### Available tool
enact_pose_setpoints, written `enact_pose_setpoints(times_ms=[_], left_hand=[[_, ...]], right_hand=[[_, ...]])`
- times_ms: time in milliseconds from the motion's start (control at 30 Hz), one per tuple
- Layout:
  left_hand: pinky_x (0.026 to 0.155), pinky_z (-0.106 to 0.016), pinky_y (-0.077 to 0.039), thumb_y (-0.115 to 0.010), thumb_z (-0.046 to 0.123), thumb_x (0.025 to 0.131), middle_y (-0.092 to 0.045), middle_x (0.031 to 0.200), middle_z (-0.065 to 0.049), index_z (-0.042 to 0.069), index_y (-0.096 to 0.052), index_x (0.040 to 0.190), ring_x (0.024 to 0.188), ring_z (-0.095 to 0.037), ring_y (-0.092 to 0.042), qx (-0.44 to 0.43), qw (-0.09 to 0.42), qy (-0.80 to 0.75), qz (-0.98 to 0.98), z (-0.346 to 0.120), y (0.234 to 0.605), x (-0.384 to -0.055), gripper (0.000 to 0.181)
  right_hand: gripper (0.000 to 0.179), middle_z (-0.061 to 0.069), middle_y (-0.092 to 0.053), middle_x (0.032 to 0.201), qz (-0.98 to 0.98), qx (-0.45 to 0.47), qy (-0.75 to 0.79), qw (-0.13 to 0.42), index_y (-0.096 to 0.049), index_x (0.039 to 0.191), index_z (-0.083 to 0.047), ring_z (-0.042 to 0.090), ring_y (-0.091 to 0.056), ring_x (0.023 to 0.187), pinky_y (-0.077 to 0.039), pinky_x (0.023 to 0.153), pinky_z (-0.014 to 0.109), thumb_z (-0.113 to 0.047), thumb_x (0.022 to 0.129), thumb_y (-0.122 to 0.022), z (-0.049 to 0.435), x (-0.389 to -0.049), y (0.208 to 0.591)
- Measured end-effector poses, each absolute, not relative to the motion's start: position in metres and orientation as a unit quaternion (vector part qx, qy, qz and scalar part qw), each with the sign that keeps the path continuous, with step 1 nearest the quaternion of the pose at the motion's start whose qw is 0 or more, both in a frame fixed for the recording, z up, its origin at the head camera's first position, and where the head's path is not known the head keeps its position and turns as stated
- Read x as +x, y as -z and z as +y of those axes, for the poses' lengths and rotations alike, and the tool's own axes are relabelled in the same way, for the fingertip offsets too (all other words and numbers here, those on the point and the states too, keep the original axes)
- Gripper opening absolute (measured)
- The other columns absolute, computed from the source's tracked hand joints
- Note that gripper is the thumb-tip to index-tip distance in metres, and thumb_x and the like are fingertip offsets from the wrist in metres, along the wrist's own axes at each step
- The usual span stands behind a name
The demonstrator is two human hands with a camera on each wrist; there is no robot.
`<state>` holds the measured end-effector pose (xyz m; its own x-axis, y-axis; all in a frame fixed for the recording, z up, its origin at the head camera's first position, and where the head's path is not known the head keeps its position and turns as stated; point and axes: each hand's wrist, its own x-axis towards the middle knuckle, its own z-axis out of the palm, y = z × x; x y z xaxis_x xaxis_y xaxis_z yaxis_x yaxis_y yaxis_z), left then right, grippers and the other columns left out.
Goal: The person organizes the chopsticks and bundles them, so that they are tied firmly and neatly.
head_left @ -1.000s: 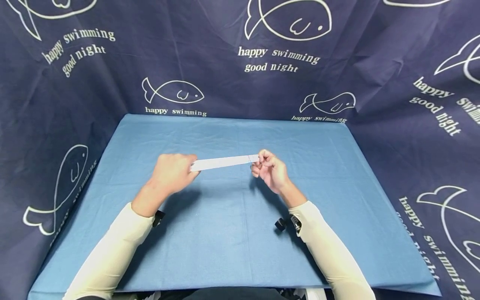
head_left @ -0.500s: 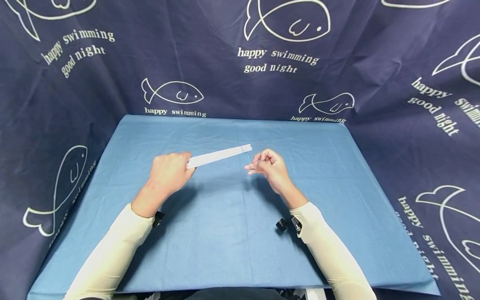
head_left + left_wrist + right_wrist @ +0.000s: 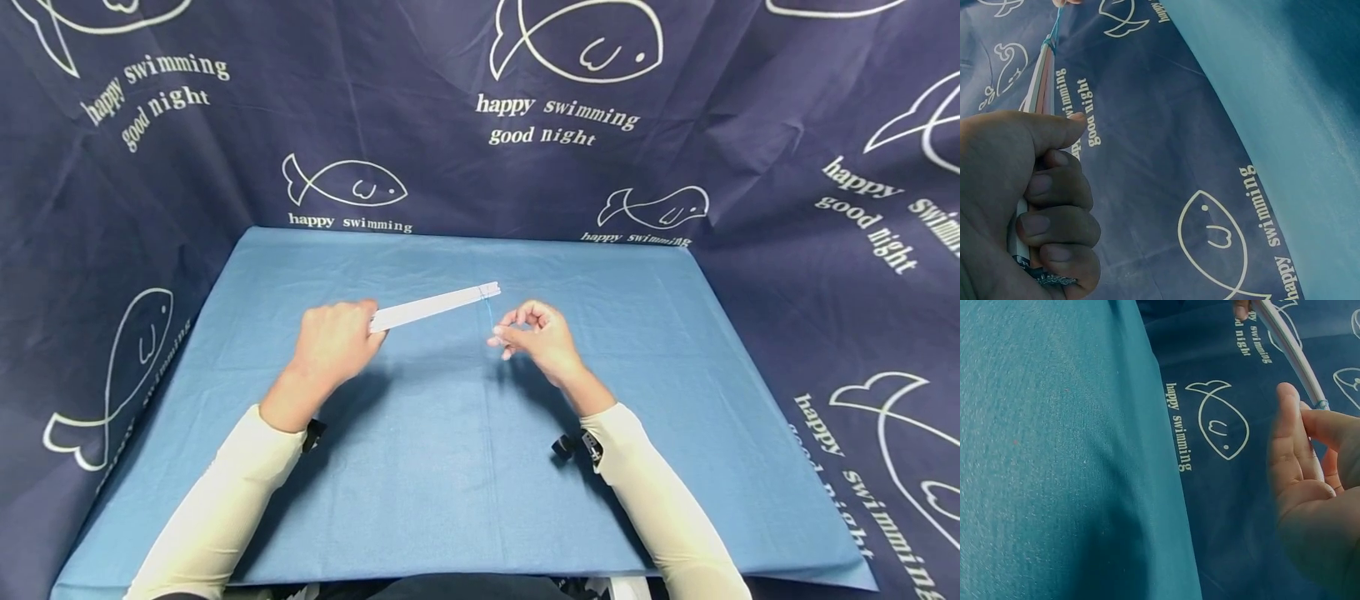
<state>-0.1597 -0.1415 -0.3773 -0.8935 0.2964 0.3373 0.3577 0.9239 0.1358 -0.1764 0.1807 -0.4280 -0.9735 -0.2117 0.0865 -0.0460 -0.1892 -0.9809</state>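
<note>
My left hand [image 3: 333, 343] grips one end of a narrow white bundle of slats, which looks like a closed folding fan [image 3: 435, 307]; it slants up to the right above the table. A thin blue band [image 3: 490, 312] wraps round the fan's far end and stretches down to my right hand [image 3: 546, 343], whose thumb and finger pinch it. White and pinkish edges of the fan [image 3: 1040, 81] show in the left wrist view. There a dark, silvery cord [image 3: 1052, 279] hangs by my little finger. In the right wrist view, my thumb overlaps the band near the fan's tip.
A blue cloth [image 3: 420, 483] covers the table. Navy curtains [image 3: 450, 92] printed with white fish and lettering stand behind it and on both sides. Both wrists carry small black cameras, with the right one [image 3: 562, 448] close over the cloth.
My right fingers have come away from the fan's tip, drawing the blue band down from it. My left hand has shifted slightly left and the fan's far end has tilted up.
</note>
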Motion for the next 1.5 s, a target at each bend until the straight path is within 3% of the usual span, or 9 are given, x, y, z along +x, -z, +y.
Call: enact_pose_setpoints(times_ms=[200, 467, 600, 833, 1000, 1100, 1233, 1333, 1500], left_hand=[[0.044, -0.048, -0.04, -0.068, 0.022, 0.088, -0.055, 0.057, -0.007, 0.011, -0.054, 0.071, 0.05, -0.032, -0.054, -0.169, 0.158, 0.099, -0.968, -0.142, 0.376, -0.16, 0.024], [0.044, -0.047, -0.04, -0.068, 0.022, 0.087, -0.055, 0.057, -0.006, 0.011, -0.054, 0.072, 0.05, -0.031, -0.055, -0.172, 0.15, 0.094, -0.969, -0.141, 0.376, -0.16, 0.023], [0.043, -0.046, -0.039, -0.068, 0.022, 0.087, -0.055, 0.057, -0.005, 0.012, -0.054, 0.072, 0.05, -0.03, -0.054, -0.181, 0.141, 0.09, -0.969, -0.141, 0.375, -0.16, 0.022], [0.044, -0.044, -0.038, -0.07, 0.021, 0.086, -0.055, 0.057, -0.003, 0.013, -0.053, 0.072, 0.049, -0.027, -0.053, -0.205, 0.141, 0.086, -0.965, -0.144, 0.375, -0.16, 0.023], [0.045, -0.045, -0.038, -0.069, 0.021, 0.085, -0.056, 0.058, -0.003, 0.014, -0.053, 0.072, 0.05, -0.028, -0.053, -0.206, 0.139, 0.087, -0.965, -0.146, 0.375, -0.16, 0.021], [0.045, -0.045, -0.038, -0.069, 0.021, 0.085, -0.056, 0.058, -0.003, 0.014, -0.054, 0.073, 0.05, -0.029, -0.053, -0.207, 0.141, 0.088, -0.964, -0.147, 0.375, -0.16, 0.021], [0.045, -0.044, -0.038, -0.07, 0.023, 0.085, -0.055, 0.057, -0.001, 0.015, -0.053, 0.072, 0.05, -0.027, -0.053, -0.214, 0.132, 0.083, -0.964, -0.147, 0.376, -0.161, 0.023], [0.046, -0.042, -0.038, -0.071, 0.024, 0.086, -0.054, 0.058, 0.0, 0.017, -0.053, 0.072, 0.051, -0.026, -0.053, -0.221, 0.11, 0.072, -0.966, -0.147, 0.378, -0.163, 0.024], [0.047, -0.04, -0.038, -0.072, 0.026, 0.087, -0.054, 0.059, 0.0, 0.016, -0.055, 0.074, 0.052, -0.024, -0.052, -0.225, 0.081, 0.055, -0.969, -0.149, 0.381, -0.164, 0.024]], right_hand=[[0.032, -0.002, -0.073, 0.084, 0.686, -0.109, 0.718, 0.027, -0.048, 0.083, -0.004, 0.015, -0.08, 0.071, -0.051, 0.046, 0.025, 0.011, 0.088, -0.075, 0.175, -0.174, 0.427], [0.027, -0.002, -0.078, 0.084, 0.723, -0.124, 0.679, 0.021, -0.05, 0.096, 0.01, 0.011, -0.078, 0.065, -0.035, 0.037, 0.023, 0.01, 0.087, -0.076, 0.172, -0.172, 0.422], [0.028, -0.003, -0.08, 0.085, 0.731, -0.121, 0.671, 0.039, -0.056, 0.103, 0.002, 0.015, -0.079, 0.063, -0.029, 0.036, 0.021, 0.008, 0.087, -0.078, 0.174, -0.172, 0.416], [0.035, 0.029, -0.078, 0.1, 0.725, -0.104, 0.672, 0.11, -0.052, 0.11, -0.008, 0.023, -0.08, 0.066, -0.04, 0.044, 0.019, 0.01, 0.089, -0.075, 0.181, -0.175, 0.411], [0.035, 0.013, -0.082, 0.097, 0.725, -0.093, 0.671, 0.124, -0.049, 0.11, -0.008, 0.022, -0.081, 0.07, -0.029, 0.034, 0.023, 0.005, 0.09, -0.076, 0.185, -0.175, 0.411], [0.034, 0.02, -0.08, 0.103, 0.737, -0.09, 0.661, 0.11, -0.049, 0.107, -0.008, 0.021, -0.081, 0.07, -0.033, 0.034, 0.025, 0.003, 0.09, -0.077, 0.185, -0.174, 0.412], [0.034, 0.026, -0.079, 0.104, 0.767, -0.1, 0.629, 0.078, -0.05, 0.105, -0.005, 0.021, -0.079, 0.066, -0.046, 0.045, 0.026, 0.002, 0.087, -0.079, 0.182, -0.171, 0.412], [0.035, 0.022, -0.08, 0.098, 0.795, -0.114, 0.594, 0.056, -0.05, 0.104, -0.003, 0.025, -0.078, 0.063, -0.059, 0.057, 0.037, 0.003, 0.085, -0.078, 0.179, -0.168, 0.411], [0.038, 0.02, -0.081, 0.095, 0.816, -0.132, 0.562, 0.031, -0.042, 0.097, -0.004, 0.036, -0.077, 0.062, -0.06, 0.062, 0.057, 0.006, 0.086, -0.077, 0.177, -0.161, 0.409]])
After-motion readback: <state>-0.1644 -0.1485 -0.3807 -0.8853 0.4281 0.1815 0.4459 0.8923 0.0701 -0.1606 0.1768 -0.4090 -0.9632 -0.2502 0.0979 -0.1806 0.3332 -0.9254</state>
